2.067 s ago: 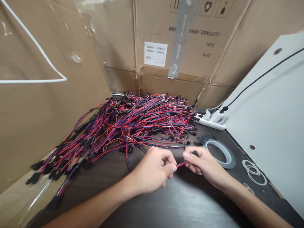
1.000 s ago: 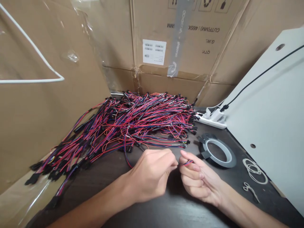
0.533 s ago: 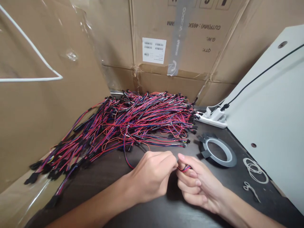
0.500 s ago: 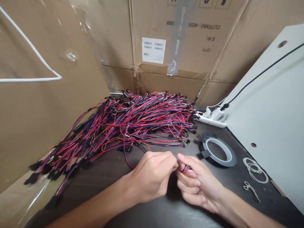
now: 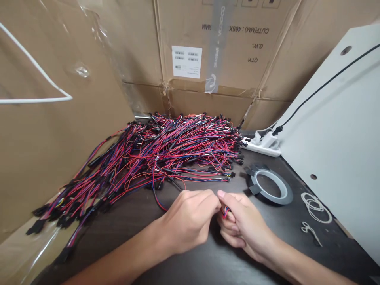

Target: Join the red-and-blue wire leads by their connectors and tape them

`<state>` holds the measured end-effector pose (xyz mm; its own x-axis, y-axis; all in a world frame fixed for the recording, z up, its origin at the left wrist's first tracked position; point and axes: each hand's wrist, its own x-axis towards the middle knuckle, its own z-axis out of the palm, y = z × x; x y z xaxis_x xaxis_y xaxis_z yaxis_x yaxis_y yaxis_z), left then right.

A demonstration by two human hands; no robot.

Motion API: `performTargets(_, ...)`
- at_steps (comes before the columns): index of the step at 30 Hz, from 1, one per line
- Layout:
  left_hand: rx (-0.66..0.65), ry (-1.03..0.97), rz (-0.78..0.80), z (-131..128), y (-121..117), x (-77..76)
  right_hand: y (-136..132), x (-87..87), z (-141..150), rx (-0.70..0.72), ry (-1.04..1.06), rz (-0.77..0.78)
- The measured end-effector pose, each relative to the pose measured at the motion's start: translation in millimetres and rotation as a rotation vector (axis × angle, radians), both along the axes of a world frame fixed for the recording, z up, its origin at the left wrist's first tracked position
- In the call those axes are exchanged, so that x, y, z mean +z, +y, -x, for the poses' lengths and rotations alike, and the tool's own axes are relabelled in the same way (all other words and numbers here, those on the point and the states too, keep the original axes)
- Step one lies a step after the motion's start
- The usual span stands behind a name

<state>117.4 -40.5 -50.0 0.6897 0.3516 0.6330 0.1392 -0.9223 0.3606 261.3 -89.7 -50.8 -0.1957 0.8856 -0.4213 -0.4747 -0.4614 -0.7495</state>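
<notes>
My left hand [image 5: 188, 219] and my right hand [image 5: 242, 223] meet over the dark table [image 5: 208, 261], fingertips touching. Both pinch one thin red and blue wire [image 5: 225, 211], bunched into a small loop between them. The rest of that wire curves away leftward [image 5: 158, 200] toward a large pile of red and blue wires with black connectors [image 5: 166, 152] just behind my hands. Both hands are closed on the wire.
A roll of tape [image 5: 269, 189] lies right of my right hand. White rubber bands [image 5: 316, 206] lie further right. A white power strip [image 5: 264, 144] sits behind, beside a white panel [image 5: 335, 138]. Cardboard boxes [image 5: 208, 51] wall in the back and left.
The wire, stretched straight between my hands earlier, is now gathered into a small loop. My hands have come together, and my right hand has curled in around the wire.
</notes>
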Motion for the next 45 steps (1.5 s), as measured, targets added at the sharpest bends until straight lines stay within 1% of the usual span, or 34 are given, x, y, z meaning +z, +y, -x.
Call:
performTargets(4, 0.010, 0.001, -0.013, -1.2, -1.5, 0.6, 0.1, -3.3, 1.7, -0.043, -0.087, -0.026)
performTargets(12, 0.013, 0.015, -0.026, -1.8, -2.7, 2.4, -0.6, -10.5, 4.9, -0.046, -0.152, -0.064)
performTargets(17, -0.001, 0.020, 0.023, -1.0, -0.9, 1.9, 2.5, -5.5, -0.1, -0.052, -0.175, -0.077)
performTargets(20, -0.003, 0.021, 0.143, 0.1, 0.9, 4.4, 8.3, 2.5, -13.4, -0.039, -0.241, -0.152)
performTargets(22, 0.012, 0.033, 0.276, 0.3, 2.0, 7.5, 13.0, 7.6, -25.5, -0.016, -0.373, -0.254)
performTargets(24, 0.047, 0.057, 0.458, -0.3, 3.2, 10.8, 17.7, 11.5, -37.6, 0.027, -0.580, -0.375)
performTargets(27, 0.088, 0.079, 0.815, -1.7, 5.5, 15.1, 23.9, 15.8, -51.2, 0.095, -0.930, -0.601)
performTargets(29, 0.071, 0.085, 1.017, -2.2, 7.2, 17.4, 27.0, 18.0, -56.0, 0.121, -1.099, -0.711)
performTargets(30, 0.058, 0.084, 1.080, -2.3, 8.0, 18.4, 28.2, 18.8, -57.3, 0.131, -1.156, -0.745)
performTargets(32, 0.049, 0.078, 1.140, -2.2, 9.2, 20.0, 29.7, 19.9, -58.8, 0.141, -1.230, -0.785)
performTargets(40, 0.115, 0.046, 1.188, -4.2, 11.0, 18.1, 30.0, 23.1, -60.3, 0.111, -1.431, -0.926)
performTargets(43, 0.124, 0.047, 1.172, -4.3, 11.4, 17.9, 28.9, 22.3, -58.7, 0.086, -1.467, -0.960)
performTargets(45, 0.140, 0.068, 1.134, -3.6, 11.4, 18.2, 27.7, 20.7, -57.7, 0.078, -1.443, -0.958)
